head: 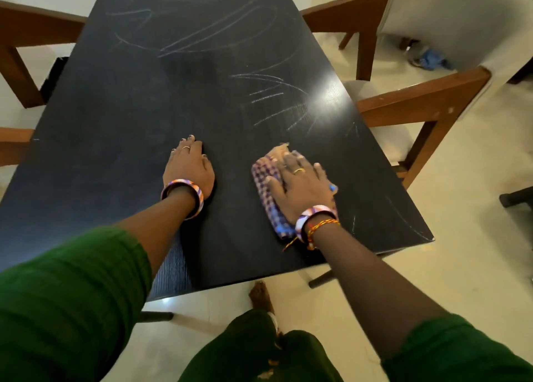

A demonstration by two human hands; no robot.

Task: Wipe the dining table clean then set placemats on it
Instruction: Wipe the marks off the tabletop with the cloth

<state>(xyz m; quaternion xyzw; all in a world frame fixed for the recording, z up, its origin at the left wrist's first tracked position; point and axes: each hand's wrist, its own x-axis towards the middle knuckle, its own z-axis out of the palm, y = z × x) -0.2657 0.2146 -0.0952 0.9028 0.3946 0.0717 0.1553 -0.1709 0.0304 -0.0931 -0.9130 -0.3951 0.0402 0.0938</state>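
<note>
Cloth (269, 191): checked purple-and-white rag, folded, lying on the near right part of the dark surface (144, 99), well inside the edge. Soft and light, so it will bunch and slide unless I keep flat pressure on it. Best hold is palm over the middle of the fold, fingers spread toward the leading edge.

Right hand (300, 185): laid flat on the cloth, fingers straight and fanned, pressing rather than clutching; grip released. Arm reaches out nearly straight, wrist low.

Left hand (189, 169): palm down on the bare surface just beside the cloth, fingers extended, holding nothing; bracing my lean, I judge.

Chalky streaks (274, 99) show beyond the cloth, more at the far end. Wiping looks unfinished. No placemats in view.
</note>
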